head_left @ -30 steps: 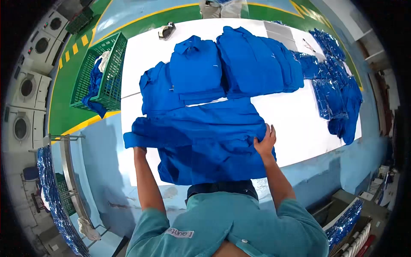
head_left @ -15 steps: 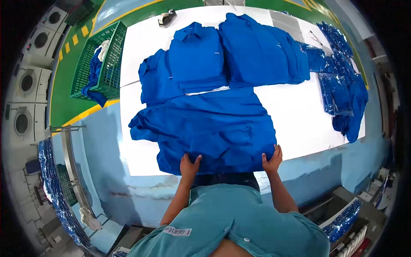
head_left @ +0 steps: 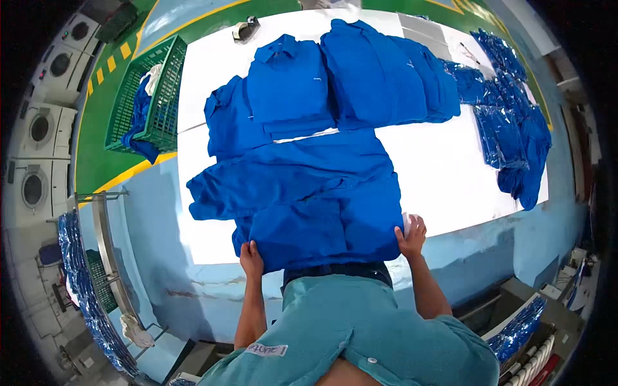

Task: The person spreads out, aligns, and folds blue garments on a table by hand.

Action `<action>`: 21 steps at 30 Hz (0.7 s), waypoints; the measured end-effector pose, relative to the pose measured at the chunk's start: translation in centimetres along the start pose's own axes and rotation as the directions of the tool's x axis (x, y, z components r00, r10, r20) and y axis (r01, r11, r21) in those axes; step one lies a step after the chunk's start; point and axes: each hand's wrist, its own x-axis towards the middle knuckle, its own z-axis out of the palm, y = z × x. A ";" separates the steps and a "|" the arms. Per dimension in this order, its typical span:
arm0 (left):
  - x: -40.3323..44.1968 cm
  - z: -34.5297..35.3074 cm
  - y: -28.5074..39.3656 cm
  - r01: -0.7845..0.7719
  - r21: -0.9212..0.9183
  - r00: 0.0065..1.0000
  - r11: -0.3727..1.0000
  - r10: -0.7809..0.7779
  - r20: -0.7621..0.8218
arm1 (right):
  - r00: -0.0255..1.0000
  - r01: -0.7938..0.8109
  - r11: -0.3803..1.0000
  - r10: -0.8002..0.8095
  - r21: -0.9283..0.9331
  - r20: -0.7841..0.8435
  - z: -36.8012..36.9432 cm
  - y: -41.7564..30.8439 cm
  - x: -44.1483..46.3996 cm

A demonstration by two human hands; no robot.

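Observation:
A blue shirt (head_left: 302, 222) lies spread at the near edge of the white table, its lower part fairly smooth and its upper part creased. My left hand (head_left: 252, 259) pinches the shirt's near left edge between thumb and fingers. At the near right edge, my right hand (head_left: 411, 237) rests with fingers apart, the thumb touching the cloth. Just beyond lie a folded blue shirt with a collar (head_left: 288, 83) on a stack and another pile of folded blue shirts (head_left: 380, 77).
Plastic-wrapped blue garments (head_left: 501, 138) lie on the right of the white table (head_left: 444, 167). A tape dispenser (head_left: 245, 29) sits at the far left edge. A green crate (head_left: 168, 96) with clothes stands left of the table, near a metal rack (head_left: 106, 244).
My left hand has moved left to the shirt's corner, and the near part of the cloth now lies flatter and wider. My right hand stays near the right edge, its fingers more spread.

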 end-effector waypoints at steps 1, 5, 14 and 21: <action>0.3 0.0 -0.6 -0.003 0.031 1.000 1.000 0.003 0.005 | 0.999 -0.026 0.998 0.027 -0.052 0.018 -0.2 -0.6 0.1; 0.7 0.5 -0.1 0.081 0.099 0.996 0.992 -0.077 -0.041 | 0.992 -0.092 0.989 0.101 -0.117 0.078 -0.4 -1.5 0.5; 4.5 -3.6 -1.2 0.092 0.079 0.942 0.993 -0.061 -0.329 | 0.996 0.054 0.989 -0.043 -0.140 0.077 0.9 -1.0 -1.2; 17.4 -5.2 -4.6 0.573 -0.725 0.706 0.381 -0.680 0.201 | 0.993 -0.027 0.948 0.062 -0.317 0.102 3.2 -0.8 -2.4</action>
